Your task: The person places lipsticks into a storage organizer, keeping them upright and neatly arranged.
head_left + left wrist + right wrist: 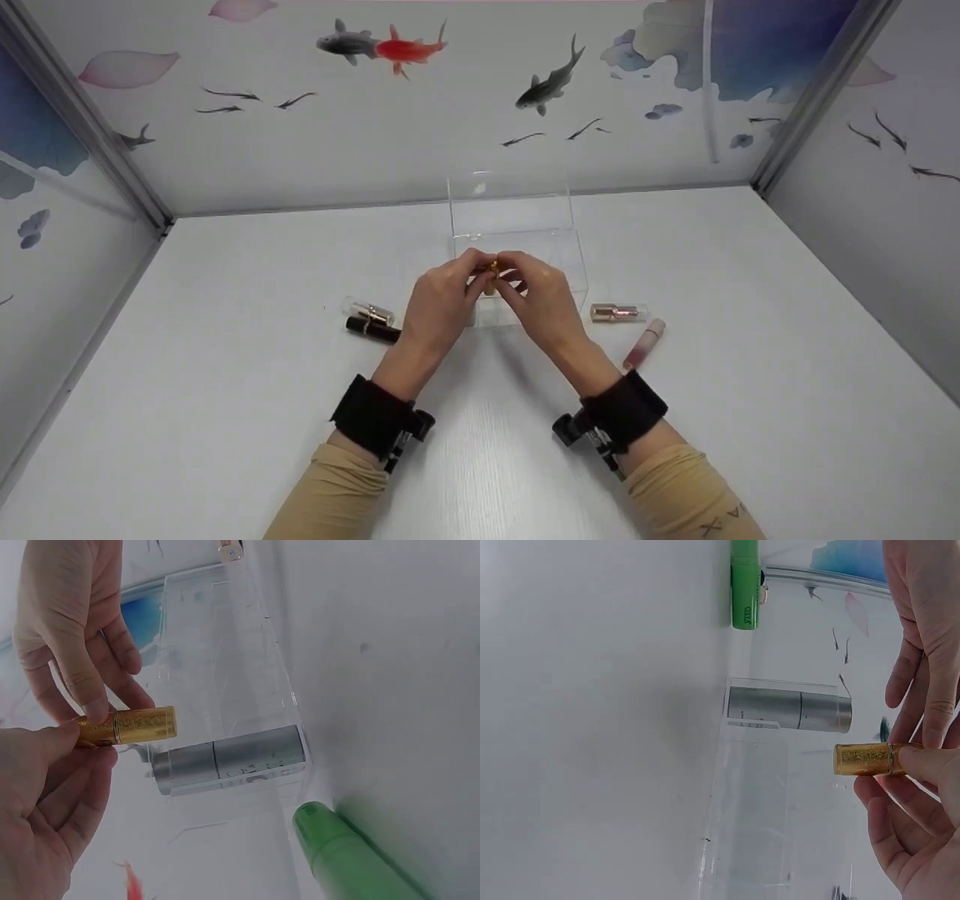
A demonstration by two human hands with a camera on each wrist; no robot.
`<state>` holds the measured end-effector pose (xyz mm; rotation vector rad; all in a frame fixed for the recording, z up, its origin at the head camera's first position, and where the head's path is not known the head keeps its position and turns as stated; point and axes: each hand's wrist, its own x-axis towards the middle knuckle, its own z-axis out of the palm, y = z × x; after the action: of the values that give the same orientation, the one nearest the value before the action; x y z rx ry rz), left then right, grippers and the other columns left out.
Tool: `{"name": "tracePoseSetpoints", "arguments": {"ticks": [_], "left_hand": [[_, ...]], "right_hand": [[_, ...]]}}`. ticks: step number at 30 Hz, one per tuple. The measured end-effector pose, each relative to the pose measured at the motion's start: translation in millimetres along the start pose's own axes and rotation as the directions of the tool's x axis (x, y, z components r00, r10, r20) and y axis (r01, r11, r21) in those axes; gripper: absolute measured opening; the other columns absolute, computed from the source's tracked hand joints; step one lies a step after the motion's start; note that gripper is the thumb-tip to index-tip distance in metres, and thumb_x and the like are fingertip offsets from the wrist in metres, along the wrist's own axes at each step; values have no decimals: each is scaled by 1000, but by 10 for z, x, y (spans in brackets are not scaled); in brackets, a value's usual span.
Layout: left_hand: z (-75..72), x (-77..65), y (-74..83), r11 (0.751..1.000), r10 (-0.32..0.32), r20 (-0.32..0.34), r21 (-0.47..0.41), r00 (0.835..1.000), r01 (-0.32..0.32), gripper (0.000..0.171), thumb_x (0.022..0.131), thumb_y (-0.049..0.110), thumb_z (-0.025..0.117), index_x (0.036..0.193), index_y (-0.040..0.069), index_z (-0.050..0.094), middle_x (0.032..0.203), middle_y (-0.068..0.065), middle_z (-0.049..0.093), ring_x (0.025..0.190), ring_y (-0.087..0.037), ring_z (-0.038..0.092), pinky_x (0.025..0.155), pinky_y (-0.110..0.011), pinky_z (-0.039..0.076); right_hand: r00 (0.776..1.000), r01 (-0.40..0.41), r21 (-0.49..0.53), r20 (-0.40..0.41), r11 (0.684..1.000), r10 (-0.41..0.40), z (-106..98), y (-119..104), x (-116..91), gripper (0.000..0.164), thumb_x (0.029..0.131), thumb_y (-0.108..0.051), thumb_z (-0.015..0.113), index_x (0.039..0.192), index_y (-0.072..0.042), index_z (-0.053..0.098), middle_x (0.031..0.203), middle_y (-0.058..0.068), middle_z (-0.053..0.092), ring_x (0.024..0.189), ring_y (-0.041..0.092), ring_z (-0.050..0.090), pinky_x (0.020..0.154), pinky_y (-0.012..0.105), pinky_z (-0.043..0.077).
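Head view: left hand (439,304) and right hand (544,296) together, fingertips pinching one gold lipstick tube (491,287) between them, above the clear box (564,251). Lid looks raised at the back. Out on the table: clear-capped lipstick (367,310) and black tube (371,329) left of the box, rose-gold lipstick (616,313) and pink tube (646,343) right of it. None of these four boxed.

Left wrist view: silver tube (251,757) lies inside the box at its left end, so one item looks done. Green tube (349,855) is outside, just beside that end. Gold tube is above the box, not set down, with both hands on it.

Right wrist view: same layout. Gold tube near the silver one but apart from it; right thumb presses on it, left fingers touch too. Seam ring shows, halves look joined. My read: early on, one in, one in hand, five outside.
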<state>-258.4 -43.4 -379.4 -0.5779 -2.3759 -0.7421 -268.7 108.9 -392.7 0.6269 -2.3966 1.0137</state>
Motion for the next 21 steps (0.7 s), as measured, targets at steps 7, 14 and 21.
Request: {"name": "tracePoseSetpoints", "arguments": {"ticks": [7, 14, 21], "left_hand": [[39, -12, -6, 994, -1, -23, 112, 1000, 4, 16, 87, 23, 67, 100, 14, 63, 91, 0, 73, 77, -16, 69, 68, -30, 54], [83, -24, -21, 991, 8, -34, 133, 999, -4, 17, 85, 24, 69, 97, 13, 63, 92, 2, 73, 77, -15, 68, 71, -32, 53], [104, -42, -45, 992, 17, -20, 123, 1000, -15, 16, 85, 22, 69, 95, 12, 63, 90, 0, 74, 77, -17, 69, 73, -34, 53]], "right_hand": [[1000, -6, -32, 22, 999, 7, 12, 13, -15, 26, 88, -15, 65, 113, -12, 61, 101, 2, 70, 85, 11, 67, 70, 21, 53], [999, -19, -33, 30, 999, 20, 31, 25, -26, 24, 88, -14, 66, 111, -12, 61, 99, 2, 72, 85, 11, 68, 70, 23, 54], [998, -31, -32, 47, 999, 33, 61, 45, -29, 20, 87, -11, 66, 107, -10, 64, 96, 3, 73, 85, 13, 68, 71, 26, 55]]}}
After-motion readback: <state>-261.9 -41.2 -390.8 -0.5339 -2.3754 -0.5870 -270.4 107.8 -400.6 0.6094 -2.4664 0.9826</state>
